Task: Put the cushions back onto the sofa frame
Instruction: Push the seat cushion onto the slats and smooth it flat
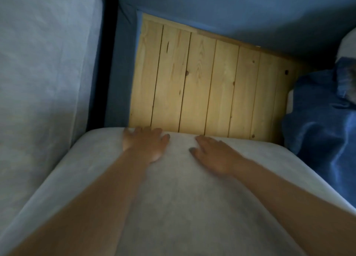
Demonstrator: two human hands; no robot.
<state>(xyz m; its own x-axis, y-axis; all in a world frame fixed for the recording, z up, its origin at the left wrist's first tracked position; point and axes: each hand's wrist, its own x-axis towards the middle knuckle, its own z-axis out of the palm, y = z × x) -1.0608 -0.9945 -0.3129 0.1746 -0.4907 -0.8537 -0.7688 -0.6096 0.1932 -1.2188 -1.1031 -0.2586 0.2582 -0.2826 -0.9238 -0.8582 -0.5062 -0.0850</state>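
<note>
A large pale grey seat cushion lies in front of me, its far edge over the near part of the sofa frame's wooden slats. My left hand lies flat on the cushion near its far edge, fingers spread and reaching the edge. My right hand rests palm down beside it, fingers straight. Both forearms stretch across the cushion top. The slats beyond the cushion are bare.
A second pale cushion sits to the left, beyond a dark gap. The blue sofa back runs along the far side. A crumpled blue fabric cover is heaped at the right, with something white behind it.
</note>
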